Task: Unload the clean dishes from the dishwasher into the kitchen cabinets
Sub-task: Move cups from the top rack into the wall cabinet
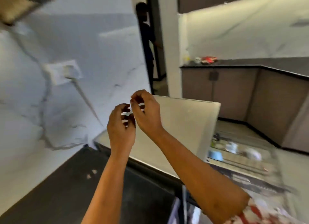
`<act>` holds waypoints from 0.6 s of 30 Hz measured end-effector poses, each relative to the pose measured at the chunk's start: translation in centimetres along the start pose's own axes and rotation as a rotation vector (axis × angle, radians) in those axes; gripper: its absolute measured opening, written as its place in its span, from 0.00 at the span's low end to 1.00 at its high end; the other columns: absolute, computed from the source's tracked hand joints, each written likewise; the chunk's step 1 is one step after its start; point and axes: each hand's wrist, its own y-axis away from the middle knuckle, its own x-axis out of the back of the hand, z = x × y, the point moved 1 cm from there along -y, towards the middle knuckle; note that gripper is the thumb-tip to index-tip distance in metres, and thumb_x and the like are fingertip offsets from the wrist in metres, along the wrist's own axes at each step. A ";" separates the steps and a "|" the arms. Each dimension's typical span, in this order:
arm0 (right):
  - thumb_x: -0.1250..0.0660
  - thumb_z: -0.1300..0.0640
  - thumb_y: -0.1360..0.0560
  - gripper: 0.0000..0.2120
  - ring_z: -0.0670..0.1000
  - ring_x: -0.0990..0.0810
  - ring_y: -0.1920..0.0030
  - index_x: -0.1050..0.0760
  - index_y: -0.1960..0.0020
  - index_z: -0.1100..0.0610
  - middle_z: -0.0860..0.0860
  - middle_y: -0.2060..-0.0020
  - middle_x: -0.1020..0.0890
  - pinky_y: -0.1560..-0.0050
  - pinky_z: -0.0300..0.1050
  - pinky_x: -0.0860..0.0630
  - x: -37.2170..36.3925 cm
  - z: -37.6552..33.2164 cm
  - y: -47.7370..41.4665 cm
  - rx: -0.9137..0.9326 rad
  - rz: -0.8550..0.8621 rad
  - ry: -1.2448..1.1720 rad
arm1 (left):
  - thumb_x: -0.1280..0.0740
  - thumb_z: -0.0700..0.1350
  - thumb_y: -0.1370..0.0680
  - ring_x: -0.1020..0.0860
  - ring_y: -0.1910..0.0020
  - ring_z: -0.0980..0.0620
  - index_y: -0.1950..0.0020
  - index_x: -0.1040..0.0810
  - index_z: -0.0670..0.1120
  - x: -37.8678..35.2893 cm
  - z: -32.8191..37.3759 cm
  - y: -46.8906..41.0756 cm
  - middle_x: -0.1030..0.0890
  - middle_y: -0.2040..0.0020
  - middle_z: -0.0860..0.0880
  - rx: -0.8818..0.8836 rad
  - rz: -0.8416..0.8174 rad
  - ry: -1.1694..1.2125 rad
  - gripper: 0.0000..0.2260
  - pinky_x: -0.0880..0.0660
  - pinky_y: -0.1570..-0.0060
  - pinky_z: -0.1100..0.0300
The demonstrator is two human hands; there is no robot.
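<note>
Dishes [232,147] sit blurred in the pulled-out dishwasher rack [247,167], low on the right and well apart from both hands; a blue bowl [215,154] lies at the rack's near left end. The left hand [121,128] and right hand [147,115] are raised side by side, almost touching at the fingertips, the right a little higher. All the fingers are curled inward, and motion blur makes it impossible to tell whether they pinch something small or hold nothing. A red-and-white sleeve [260,212] shows at the right elbow. Just behind the right hand stands a pale flat panel [187,120], tilted, between the hands and the rack. Below the forearms runs a dark bench [66,182], meeting a white veined wall [83,39] that carries a socket plate [61,73]. Farther off, 1 other person [147,39] stands in a doorway. To the right, a second dark bench [250,63] over grey cabinets [225,93] holds a red packet [209,59].
</note>
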 end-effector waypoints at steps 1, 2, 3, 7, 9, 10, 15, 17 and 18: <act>0.37 0.64 0.24 0.05 0.45 0.23 0.57 0.24 0.50 0.60 0.51 0.56 0.20 0.57 0.32 0.25 2.1 1.4 0.0 -0.031 0.017 0.044 | 0.35 0.36 0.23 0.23 0.57 0.59 0.40 0.26 0.47 -2.3 0.3 0.7 0.23 0.47 0.54 0.011 -0.057 0.016 0.13 0.26 0.58 0.74; 0.37 0.64 0.24 0.05 0.45 0.23 0.57 0.24 0.50 0.61 0.50 0.56 0.21 0.56 0.36 0.24 4.1 3.0 0.1 -0.058 0.028 0.081 | 0.35 0.36 0.23 0.24 0.56 0.58 0.40 0.26 0.47 -4.4 0.8 1.3 0.23 0.47 0.54 0.008 -0.112 0.027 0.13 0.27 0.57 0.73; 0.37 0.64 0.24 0.05 0.45 0.23 0.56 0.25 0.50 0.61 0.50 0.56 0.21 0.55 0.39 0.23 6.8 4.6 0.3 -0.089 0.044 0.139 | 0.35 0.37 0.23 0.24 0.55 0.57 0.40 0.26 0.46 -7.1 1.5 2.3 0.23 0.46 0.54 0.005 -0.172 0.036 0.13 0.28 0.58 0.73; 0.37 0.63 0.24 0.05 0.48 0.24 0.55 0.25 0.49 0.61 0.53 0.54 0.20 0.53 0.41 0.24 16.7 10.1 1.4 -0.225 0.050 0.336 | 0.34 0.36 0.24 0.25 0.56 0.54 0.42 0.25 0.45 -15.8 4.0 5.6 0.22 0.45 0.49 -0.006 -0.341 0.037 0.12 0.33 0.62 0.76; 0.37 0.63 0.25 0.05 0.50 0.23 0.55 0.25 0.49 0.61 0.54 0.54 0.20 0.53 0.45 0.24 22.3 12.6 2.2 -0.301 0.055 0.405 | 0.34 0.37 0.25 0.24 0.58 0.53 0.44 0.24 0.44 -20.2 5.4 7.6 0.22 0.46 0.47 0.015 -0.409 0.037 0.10 0.34 0.62 0.75; 0.37 0.63 0.25 0.05 0.51 0.23 0.54 0.25 0.49 0.61 0.54 0.53 0.20 0.52 0.46 0.24 25.2 13.9 2.8 -0.348 0.061 0.439 | 0.34 0.37 0.25 0.24 0.58 0.52 0.45 0.23 0.44 -22.5 6.1 8.8 0.22 0.46 0.47 0.035 -0.444 0.036 0.10 0.34 0.62 0.73; 0.38 0.61 0.24 0.06 0.54 0.22 0.54 0.25 0.49 0.60 0.55 0.54 0.20 0.51 0.53 0.23 36.4 20.8 6.4 -0.592 0.032 0.586 | 0.33 0.37 0.26 0.23 0.56 0.50 0.48 0.22 0.45 -31.3 7.6 14.2 0.20 0.51 0.49 0.146 -0.611 0.036 0.08 0.30 0.59 0.65; 0.37 0.61 0.23 0.06 0.52 0.22 0.53 0.24 0.48 0.59 0.54 0.53 0.20 0.50 0.49 0.22 39.6 23.2 8.1 -0.696 0.022 0.595 | 0.34 0.36 0.25 0.23 0.54 0.51 0.47 0.23 0.44 -33.8 7.5 16.3 0.21 0.51 0.49 0.224 -0.692 0.043 0.08 0.31 0.61 0.68; 0.37 0.61 0.23 0.06 0.50 0.22 0.53 0.25 0.47 0.58 0.54 0.52 0.19 0.50 0.46 0.22 41.1 24.7 8.8 -0.755 0.006 0.599 | 0.34 0.35 0.25 0.24 0.53 0.51 0.47 0.23 0.44 -35.2 7.2 17.4 0.21 0.51 0.49 0.267 -0.730 0.047 0.08 0.31 0.61 0.68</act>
